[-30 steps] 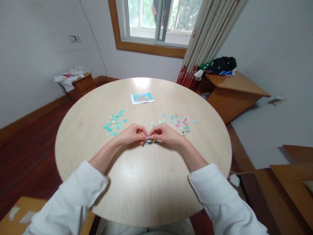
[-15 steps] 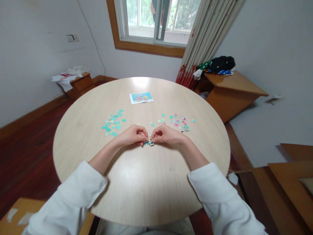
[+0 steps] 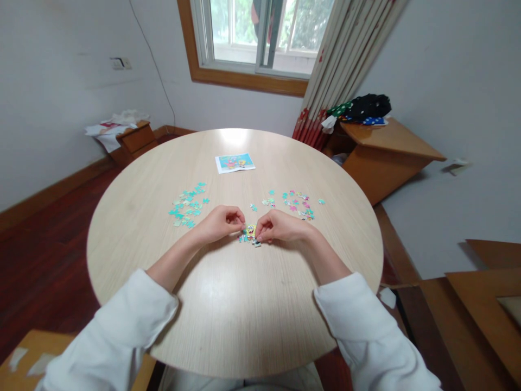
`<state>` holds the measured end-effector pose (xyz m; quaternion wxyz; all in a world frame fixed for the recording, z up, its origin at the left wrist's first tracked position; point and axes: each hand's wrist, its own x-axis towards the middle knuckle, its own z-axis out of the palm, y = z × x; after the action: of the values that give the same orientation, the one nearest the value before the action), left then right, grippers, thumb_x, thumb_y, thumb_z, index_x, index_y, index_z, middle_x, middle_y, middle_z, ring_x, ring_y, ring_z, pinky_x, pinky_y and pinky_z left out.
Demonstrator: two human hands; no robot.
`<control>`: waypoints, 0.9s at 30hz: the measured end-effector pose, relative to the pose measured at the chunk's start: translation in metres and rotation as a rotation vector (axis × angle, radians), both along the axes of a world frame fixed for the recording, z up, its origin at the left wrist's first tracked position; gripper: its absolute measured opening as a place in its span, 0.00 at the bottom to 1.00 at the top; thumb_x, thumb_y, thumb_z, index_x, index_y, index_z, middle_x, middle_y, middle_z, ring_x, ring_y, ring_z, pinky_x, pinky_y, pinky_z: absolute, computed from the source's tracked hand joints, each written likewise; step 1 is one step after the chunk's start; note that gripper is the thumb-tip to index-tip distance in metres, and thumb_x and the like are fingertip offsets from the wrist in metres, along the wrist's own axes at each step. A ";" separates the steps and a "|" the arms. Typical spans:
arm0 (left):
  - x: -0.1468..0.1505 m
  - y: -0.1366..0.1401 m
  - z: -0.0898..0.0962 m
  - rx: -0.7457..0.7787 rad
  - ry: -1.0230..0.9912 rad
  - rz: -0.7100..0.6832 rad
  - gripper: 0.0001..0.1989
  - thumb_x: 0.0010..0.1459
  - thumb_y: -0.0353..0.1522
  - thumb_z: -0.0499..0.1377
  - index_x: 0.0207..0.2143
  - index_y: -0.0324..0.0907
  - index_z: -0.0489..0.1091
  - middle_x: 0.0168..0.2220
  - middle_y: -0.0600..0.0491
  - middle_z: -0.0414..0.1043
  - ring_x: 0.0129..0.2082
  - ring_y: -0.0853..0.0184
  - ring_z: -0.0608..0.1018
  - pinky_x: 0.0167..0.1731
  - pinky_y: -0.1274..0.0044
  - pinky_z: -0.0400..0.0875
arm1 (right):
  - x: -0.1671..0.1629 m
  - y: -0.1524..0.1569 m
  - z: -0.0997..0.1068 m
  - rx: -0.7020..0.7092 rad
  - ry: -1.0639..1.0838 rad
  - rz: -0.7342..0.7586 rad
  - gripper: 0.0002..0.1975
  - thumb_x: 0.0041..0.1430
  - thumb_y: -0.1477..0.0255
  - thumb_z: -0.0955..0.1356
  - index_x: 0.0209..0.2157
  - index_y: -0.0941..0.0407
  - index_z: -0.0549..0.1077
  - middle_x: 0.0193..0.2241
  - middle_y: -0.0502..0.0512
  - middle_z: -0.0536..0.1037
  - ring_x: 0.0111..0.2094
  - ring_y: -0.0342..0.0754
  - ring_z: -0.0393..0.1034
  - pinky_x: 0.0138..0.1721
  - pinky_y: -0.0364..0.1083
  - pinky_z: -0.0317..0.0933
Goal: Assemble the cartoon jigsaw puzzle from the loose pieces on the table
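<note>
Between my hands on the round table lies a small joined cluster of jigsaw pieces [image 3: 251, 231] showing a yellow cartoon face. My left hand [image 3: 224, 221] is closed at the cluster's left edge, thumb and fingertips pinched on a puzzle piece there. On the other side my right hand [image 3: 277, 225] is closed too, its fingertips pressed down at the cluster's lower right, by a black-and-white piece [image 3: 256, 244]. What sits under the right fingertips is partly hidden.
Loose teal and pale green pieces [image 3: 188, 206] are spread on the left of the table [image 3: 228, 304]. Pink, yellow and teal pieces [image 3: 299, 205] lie to the right, with a few pieces [image 3: 268, 202] nearer the middle. A printed reference picture [image 3: 235, 162] lies farther back.
My hands have drawn slightly apart, uncovering the yellow face in the cluster. The right hand has shifted a little to the right and toward me.
</note>
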<state>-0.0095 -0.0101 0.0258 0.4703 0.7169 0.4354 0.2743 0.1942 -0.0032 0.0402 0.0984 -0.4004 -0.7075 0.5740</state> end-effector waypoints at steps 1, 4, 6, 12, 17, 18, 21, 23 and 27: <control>0.000 0.000 0.000 0.033 0.033 0.005 0.04 0.46 0.30 0.60 0.26 0.37 0.69 0.21 0.55 0.69 0.21 0.74 0.68 0.23 0.81 0.60 | 0.000 0.000 0.000 -0.001 -0.006 -0.002 0.02 0.42 0.76 0.70 0.21 0.60 0.74 0.16 0.48 0.70 0.19 0.37 0.60 0.22 0.40 0.54; -0.001 0.000 -0.002 0.076 0.099 -0.003 0.03 0.46 0.29 0.59 0.26 0.37 0.70 0.20 0.55 0.68 0.21 0.75 0.67 0.21 0.81 0.58 | -0.001 0.001 -0.002 -0.003 -0.018 -0.007 0.02 0.42 0.76 0.70 0.21 0.60 0.74 0.17 0.48 0.70 0.19 0.37 0.60 0.23 0.40 0.55; 0.000 0.000 -0.003 0.077 0.114 -0.022 0.03 0.46 0.29 0.58 0.26 0.37 0.70 0.20 0.56 0.68 0.21 0.74 0.66 0.22 0.81 0.58 | -0.002 0.001 -0.003 0.003 -0.020 -0.006 0.02 0.42 0.76 0.70 0.21 0.60 0.73 0.16 0.48 0.70 0.19 0.37 0.61 0.23 0.40 0.55; 0.001 -0.001 -0.006 0.131 0.161 -0.053 0.03 0.46 0.28 0.58 0.25 0.37 0.70 0.20 0.57 0.67 0.21 0.75 0.65 0.22 0.82 0.58 | -0.002 0.000 -0.001 0.001 -0.037 -0.021 0.02 0.42 0.76 0.70 0.21 0.60 0.73 0.16 0.48 0.70 0.19 0.37 0.61 0.22 0.40 0.55; 0.001 -0.001 -0.005 0.150 0.183 -0.064 0.02 0.46 0.28 0.58 0.25 0.38 0.70 0.19 0.58 0.65 0.21 0.75 0.64 0.22 0.82 0.57 | -0.004 -0.001 0.001 0.002 -0.031 -0.027 0.04 0.42 0.75 0.72 0.21 0.60 0.72 0.16 0.47 0.70 0.19 0.37 0.61 0.22 0.40 0.54; 0.000 -0.002 -0.005 0.152 0.187 -0.063 0.02 0.46 0.29 0.58 0.24 0.38 0.70 0.19 0.58 0.65 0.21 0.75 0.64 0.22 0.82 0.57 | -0.005 -0.002 0.001 -0.001 -0.023 -0.026 0.05 0.42 0.74 0.71 0.21 0.60 0.72 0.16 0.48 0.70 0.19 0.37 0.61 0.22 0.40 0.54; 0.000 -0.002 -0.003 0.158 0.195 -0.063 0.02 0.46 0.29 0.58 0.24 0.38 0.70 0.19 0.58 0.64 0.20 0.75 0.64 0.22 0.81 0.57 | -0.009 -0.005 0.002 -0.003 -0.012 -0.022 0.04 0.43 0.74 0.71 0.22 0.60 0.72 0.16 0.48 0.70 0.20 0.38 0.61 0.23 0.40 0.55; 0.001 -0.003 -0.002 0.162 0.200 -0.066 0.02 0.46 0.29 0.59 0.24 0.38 0.69 0.19 0.59 0.63 0.20 0.75 0.63 0.22 0.81 0.56 | -0.013 -0.007 0.002 0.027 -0.031 -0.014 0.03 0.44 0.75 0.70 0.22 0.60 0.72 0.16 0.48 0.70 0.20 0.38 0.61 0.23 0.40 0.54; 0.002 -0.003 0.000 0.152 0.211 -0.077 0.02 0.46 0.29 0.59 0.24 0.38 0.69 0.18 0.59 0.63 0.20 0.75 0.63 0.22 0.81 0.56 | -0.018 -0.011 0.004 0.125 -0.086 0.008 0.02 0.46 0.77 0.69 0.22 0.60 0.73 0.17 0.48 0.70 0.21 0.38 0.61 0.24 0.40 0.52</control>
<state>-0.0074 -0.0132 0.0261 0.3765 0.7914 0.4327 0.2113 0.1758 -0.0138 0.0442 0.0902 -0.4148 -0.7471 0.5115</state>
